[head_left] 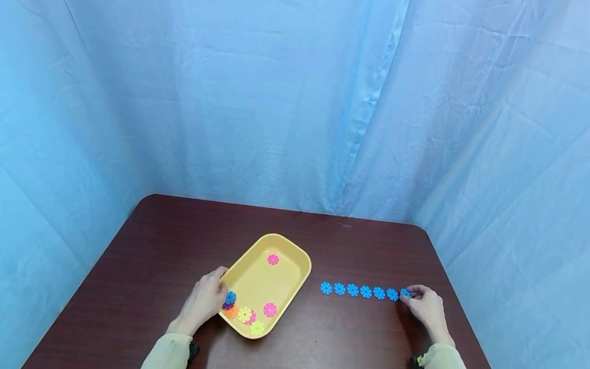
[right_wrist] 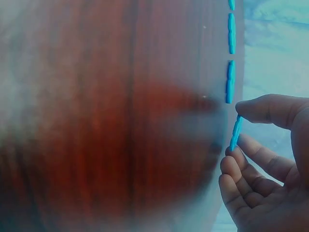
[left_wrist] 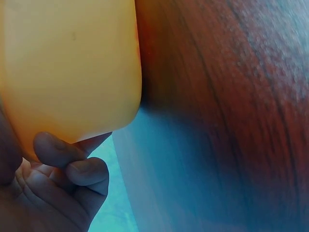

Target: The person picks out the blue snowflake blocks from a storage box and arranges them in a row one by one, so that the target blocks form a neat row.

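Note:
My left hand (head_left: 203,300) grips the left rim of a yellow plastic tray (head_left: 258,279); in the left wrist view its curled fingers (left_wrist: 89,171) lie against the tray's outer side. Inside, near the left hand, several notched snowflake-like discs are gathered: a blue disc (head_left: 230,298), an orange disc (head_left: 232,311), yellow discs and pink ones. My right hand (head_left: 427,307) pinches a blue notched disc (head_left: 405,293) between thumb and fingers, at the right end of a row of blue discs (head_left: 352,290). The right wrist view shows this pinched disc (right_wrist: 235,133) edge-on, slightly tilted.
The dark brown wooden table (head_left: 350,333) has rounded far corners. Light blue curtains (head_left: 258,113) hang behind it and along both sides. A lone pink disc (head_left: 273,260) lies at the tray's far end.

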`<state>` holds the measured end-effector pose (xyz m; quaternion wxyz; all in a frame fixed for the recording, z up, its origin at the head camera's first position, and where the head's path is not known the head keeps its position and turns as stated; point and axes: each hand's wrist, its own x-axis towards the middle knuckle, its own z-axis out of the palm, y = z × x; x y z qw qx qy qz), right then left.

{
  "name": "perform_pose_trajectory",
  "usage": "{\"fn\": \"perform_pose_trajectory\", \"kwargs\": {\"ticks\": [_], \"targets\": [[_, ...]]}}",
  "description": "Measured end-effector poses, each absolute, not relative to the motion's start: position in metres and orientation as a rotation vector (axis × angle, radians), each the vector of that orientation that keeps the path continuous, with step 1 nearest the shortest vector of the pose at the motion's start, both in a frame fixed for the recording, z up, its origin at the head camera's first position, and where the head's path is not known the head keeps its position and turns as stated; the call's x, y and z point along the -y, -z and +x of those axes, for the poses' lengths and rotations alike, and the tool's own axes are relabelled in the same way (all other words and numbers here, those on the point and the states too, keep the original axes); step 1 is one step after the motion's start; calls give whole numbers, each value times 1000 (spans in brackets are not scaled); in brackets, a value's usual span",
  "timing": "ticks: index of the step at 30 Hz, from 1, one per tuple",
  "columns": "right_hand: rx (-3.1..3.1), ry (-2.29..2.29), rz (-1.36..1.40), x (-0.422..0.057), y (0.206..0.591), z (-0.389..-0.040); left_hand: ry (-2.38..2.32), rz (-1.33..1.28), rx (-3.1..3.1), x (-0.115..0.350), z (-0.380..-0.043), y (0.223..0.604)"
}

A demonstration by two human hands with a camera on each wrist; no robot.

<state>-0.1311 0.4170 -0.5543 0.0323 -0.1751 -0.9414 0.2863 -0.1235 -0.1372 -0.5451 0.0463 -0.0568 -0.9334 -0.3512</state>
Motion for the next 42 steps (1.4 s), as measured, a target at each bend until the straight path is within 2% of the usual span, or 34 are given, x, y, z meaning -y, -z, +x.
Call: {"fn": "perform_pose_trajectory", "kwargs": {"ticks": [17, 42], "targets": [[2896, -915, -565, -422, 558, -131, 1080, -157, 2857, 137, -124, 544], [2831, -992, -392, -385, 518, -138, 1065, -173, 2849, 137, -124, 546]]}}
